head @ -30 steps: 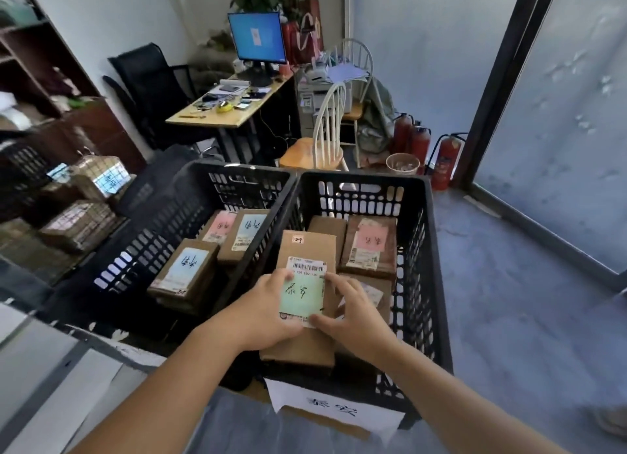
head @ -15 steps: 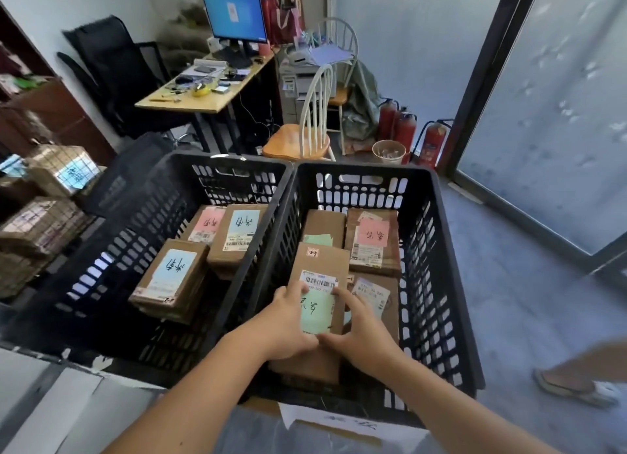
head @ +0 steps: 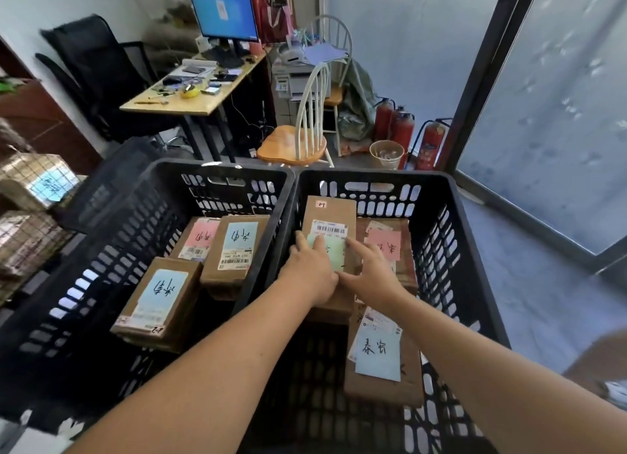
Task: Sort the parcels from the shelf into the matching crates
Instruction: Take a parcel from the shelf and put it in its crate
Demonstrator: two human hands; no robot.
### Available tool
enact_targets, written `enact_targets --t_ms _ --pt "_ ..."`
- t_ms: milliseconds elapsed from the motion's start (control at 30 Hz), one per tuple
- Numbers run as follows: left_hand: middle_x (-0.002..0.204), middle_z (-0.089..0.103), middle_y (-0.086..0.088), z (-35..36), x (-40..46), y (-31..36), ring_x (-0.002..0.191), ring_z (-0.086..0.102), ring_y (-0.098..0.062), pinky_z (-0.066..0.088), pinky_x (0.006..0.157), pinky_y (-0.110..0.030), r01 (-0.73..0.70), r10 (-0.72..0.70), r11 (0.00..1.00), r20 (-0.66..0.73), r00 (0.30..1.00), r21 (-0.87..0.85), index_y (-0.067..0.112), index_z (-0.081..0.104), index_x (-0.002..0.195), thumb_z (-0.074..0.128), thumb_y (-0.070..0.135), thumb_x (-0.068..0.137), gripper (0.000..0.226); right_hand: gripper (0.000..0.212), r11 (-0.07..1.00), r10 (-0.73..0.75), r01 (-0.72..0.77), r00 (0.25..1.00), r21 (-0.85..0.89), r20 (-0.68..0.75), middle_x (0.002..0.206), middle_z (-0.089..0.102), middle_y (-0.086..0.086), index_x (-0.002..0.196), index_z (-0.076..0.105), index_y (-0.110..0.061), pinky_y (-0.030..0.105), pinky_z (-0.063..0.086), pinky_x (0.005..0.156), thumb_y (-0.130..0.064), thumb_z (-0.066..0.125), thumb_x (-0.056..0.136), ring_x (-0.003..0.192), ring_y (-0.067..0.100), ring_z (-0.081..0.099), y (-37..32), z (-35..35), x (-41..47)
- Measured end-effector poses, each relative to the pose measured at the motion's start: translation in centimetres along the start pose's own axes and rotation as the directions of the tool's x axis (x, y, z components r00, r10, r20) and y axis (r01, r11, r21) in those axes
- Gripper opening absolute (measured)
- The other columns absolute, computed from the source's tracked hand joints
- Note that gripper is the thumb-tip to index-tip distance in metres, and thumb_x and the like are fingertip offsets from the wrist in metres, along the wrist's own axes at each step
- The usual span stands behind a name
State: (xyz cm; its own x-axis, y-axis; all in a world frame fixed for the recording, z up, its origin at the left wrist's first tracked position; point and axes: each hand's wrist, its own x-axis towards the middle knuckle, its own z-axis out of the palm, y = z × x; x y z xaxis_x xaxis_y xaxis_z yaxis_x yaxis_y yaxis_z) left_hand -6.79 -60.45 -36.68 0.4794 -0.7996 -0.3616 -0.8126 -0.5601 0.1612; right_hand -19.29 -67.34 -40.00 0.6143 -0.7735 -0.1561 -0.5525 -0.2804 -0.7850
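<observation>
Left hand (head: 310, 270) and right hand (head: 368, 272) lie flat, fingers straight, pressing long brown parcel (head: 330, 216) with barcode and green note, inside right crate (head: 451, 236). Two more parcels visible beside right hand. Left crate (head: 101, 243), beyond left hand: three parcels.

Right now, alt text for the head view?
Both hands, left hand and right hand, rest on a green-labelled parcel inside the right black crate, beside two more parcels. The left black crate holds three labelled parcels; a desk, chairs and fire extinguishers stand behind.
</observation>
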Motion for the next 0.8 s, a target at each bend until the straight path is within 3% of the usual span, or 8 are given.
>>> enact_targets --t_ms 133,233,333,533,600,667,800 --pt "0.172 0.003 -0.024 2.1 1.2 1.5 0.149 0.024 -0.041 0.04 0.115 -0.045 0.061 -0.04 0.972 -0.098 0.994 0.228 0.005 0.008 0.166 0.051 0.023 0.105 0.077 0.081 0.999 0.032 -0.032 0.999 -0.023 0.013 0.151 0.039 -0.002 0.164 0.032 -0.025 0.033 0.047 0.108 -0.035 0.073 0.094 0.128 0.013 0.046 1.0 0.9 2.4" --pt "0.169 0.022 -0.021 3.2 2.1 1.6 0.148 0.029 -0.034 0.036 0.112 -0.045 0.03 0.056 0.901 -0.184 0.981 0.433 0.001 0.015 0.164 0.035 0.028 0.11 0.063 0.079 0.999 0.031 -0.031 1.0 -0.039 0.004 0.152 0.038 -0.003 0.164 0.03 -0.027 0.041 0.048 0.111 -0.035 0.069 0.097 0.131 0.016 0.047 1.7 1.6 3.1" --pt "0.168 0.028 -0.018 3.0 3.1 0.9 0.148 0.032 -0.031 0.033 0.112 -0.046 0.006 0.117 0.864 -0.212 0.97 0.503 0.003 0.019 0.163 0.032 0.032 0.111 0.061 0.077 0.998 0.034 -0.034 0.999 -0.056 -0.004 0.154 0.035 -0.001 0.165 0.027 -0.026 0.04 0.046 0.112 -0.034 0.067 0.1 0.137 0.018 0.043 1.7 1.8 3.7" --pt "0.167 0.032 -0.015 1.3 2.4 -0.1 0.146 0.038 -0.031 0.036 0.116 -0.045 -0.09 0.166 0.936 -0.202 0.965 0.339 0.008 0.025 0.162 0.048 0.048 0.106 0.072 0.081 0.999 0.041 -0.041 0.999 -0.005 -0.012 0.159 0.035 0.002 0.165 0.025 -0.028 0.038 0.039 0.119 -0.028 0.07 0.099 0.146 0.022 0.039 0.7 0.9 3.2" --pt "0.168 0.033 -0.014 -0.1 1.1 -0.4 0.147 0.039 -0.031 0.035 0.119 -0.046 -0.162 0.218 0.965 -0.284 0.934 0.207 0.012 0.024 0.163 0.038 0.045 0.109 0.065 0.081 1.0 -0.019 0.018 0.998 -0.014 -0.063 0.161 0.034 -0.001 0.164 0.027 -0.028 0.032 0.03 0.117 -0.031 0.072 0.098 0.149 0.02 0.035 -0.3 -0.4 2.1" --pt "0.168 0.034 -0.012 -1.9 -0.4 -0.9 0.151 0.037 -0.029 0.033 0.122 -0.045 -0.231 0.251 0.968 -0.364 0.897 0.1 0.016 0.025 0.164 0.028 0.047 0.11 0.063 0.083 0.992 -0.11 0.102 0.988 -0.072 -0.107 0.16 0.036 -0.006 0.163 0.03 -0.031 0.036 0.033 0.119 -0.042 0.075 0.094 0.146 0.016 0.037 -1.5 -2.2 0.6" --pt "0.168 0.036 -0.006 -6.4 -4.8 -2.7 0.152 0.036 -0.025 0.034 0.119 -0.047 -0.277 0.277 0.958 -0.497 0.822 0.076 0.023 0.028 0.163 0.015 0.069 0.103 0.076 0.092 0.959 -0.233 0.209 0.965 -0.193 -0.116 0.159 0.034 -0.014 0.161 0.025 -0.044 0.045 0.037 0.119 -0.054 0.078 0.086 0.146 0.016 0.035 -5.5 -5.8 -3.3"
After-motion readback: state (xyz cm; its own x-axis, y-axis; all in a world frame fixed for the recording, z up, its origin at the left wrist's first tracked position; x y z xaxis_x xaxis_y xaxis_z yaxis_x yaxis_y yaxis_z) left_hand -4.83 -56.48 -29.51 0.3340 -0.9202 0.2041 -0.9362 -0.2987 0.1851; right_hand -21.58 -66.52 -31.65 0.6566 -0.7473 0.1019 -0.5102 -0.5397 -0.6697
